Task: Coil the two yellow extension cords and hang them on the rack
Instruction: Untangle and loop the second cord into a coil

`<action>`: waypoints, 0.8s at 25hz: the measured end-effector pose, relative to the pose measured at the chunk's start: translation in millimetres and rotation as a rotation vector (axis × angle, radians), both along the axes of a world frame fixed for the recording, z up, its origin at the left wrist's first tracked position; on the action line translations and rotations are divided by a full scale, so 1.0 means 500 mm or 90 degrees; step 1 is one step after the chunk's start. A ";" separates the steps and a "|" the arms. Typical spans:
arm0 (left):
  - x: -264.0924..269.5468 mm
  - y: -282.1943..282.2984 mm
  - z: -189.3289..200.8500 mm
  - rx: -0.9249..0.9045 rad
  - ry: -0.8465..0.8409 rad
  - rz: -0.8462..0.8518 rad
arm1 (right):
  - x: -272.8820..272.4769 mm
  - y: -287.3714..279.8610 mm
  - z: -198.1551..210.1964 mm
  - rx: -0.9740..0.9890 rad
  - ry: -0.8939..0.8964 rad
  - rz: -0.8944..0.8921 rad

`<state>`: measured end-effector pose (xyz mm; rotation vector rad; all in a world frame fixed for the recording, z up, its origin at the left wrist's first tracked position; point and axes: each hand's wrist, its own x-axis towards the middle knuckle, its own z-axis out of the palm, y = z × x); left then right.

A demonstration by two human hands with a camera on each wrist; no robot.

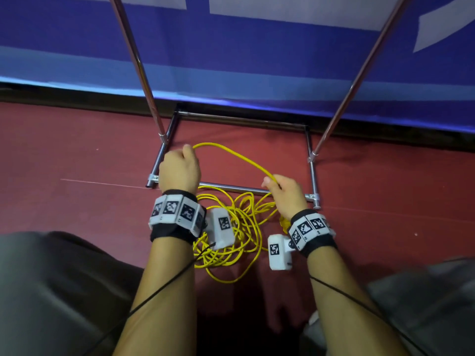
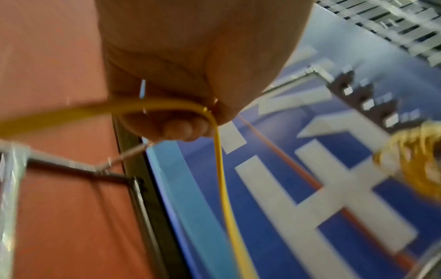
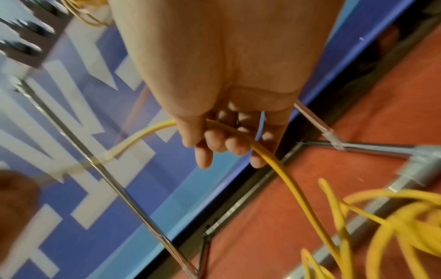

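Both hands [image 1: 180, 169] [image 1: 285, 192] grip one yellow cord [image 1: 231, 152] above the rack base [image 1: 231, 188].

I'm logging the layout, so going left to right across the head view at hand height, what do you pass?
Left hand → yellow cord stretched between the hands → right hand → right-side bar of the rack base.

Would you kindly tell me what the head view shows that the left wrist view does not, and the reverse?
Only the head view shows the right hand pinching the thin yellow extension cord, and the loose yellow tangle on the red floor. Only the left wrist view shows a coiled yellow bundle hanging high up, blurred, and the curled fingertips. Both show the left hand gripping the cord and the chrome rack base.
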<state>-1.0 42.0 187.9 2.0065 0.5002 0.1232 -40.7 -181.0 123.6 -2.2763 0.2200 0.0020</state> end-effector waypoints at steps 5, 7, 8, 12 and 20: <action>-0.015 -0.062 0.022 0.063 -0.062 0.006 | 0.008 -0.006 0.156 -0.120 -0.150 0.027; -0.016 -0.086 0.033 0.072 -0.232 -0.059 | -0.005 -0.003 0.195 -0.147 -0.165 0.060; -0.020 -0.097 0.033 0.076 -0.297 -0.111 | -0.011 0.002 0.209 -0.144 -0.178 0.083; -0.051 -0.155 0.053 0.023 -0.273 -0.326 | -0.002 0.019 0.199 -0.094 -0.242 0.096; 0.005 -0.051 0.014 -0.027 -0.209 -0.098 | -0.006 -0.020 0.047 -0.017 -0.055 -0.013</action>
